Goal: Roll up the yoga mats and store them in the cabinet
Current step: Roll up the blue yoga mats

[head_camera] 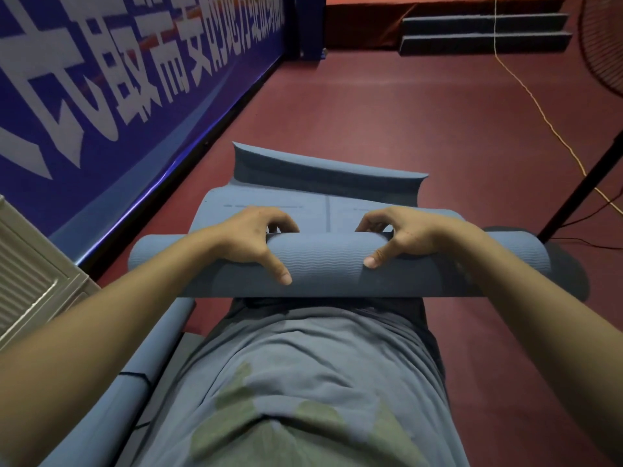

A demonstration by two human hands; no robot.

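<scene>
A blue-grey yoga mat (pixel 323 264) lies on the red floor in front of me, mostly rolled into a thick tube across the middle of the view. A short flat stretch remains beyond the roll, and its far end (pixel 323 176) curls upward. My left hand (pixel 259 244) grips the roll left of centre, fingers over the far side, thumb on the near side. My right hand (pixel 401 241) grips it right of centre the same way. A second rolled blue mat (pixel 135 382) lies by my left side, tied with a dark strap.
A blue banner wall (pixel 101 96) runs along the left. A white slatted cabinet or radiator (pixel 30 264) stands at the lower left. A fan on a black stand (pixel 586 176) and a yellow cord (pixel 539 109) lie to the right. Dark steps (pixel 482 32) sit at the back.
</scene>
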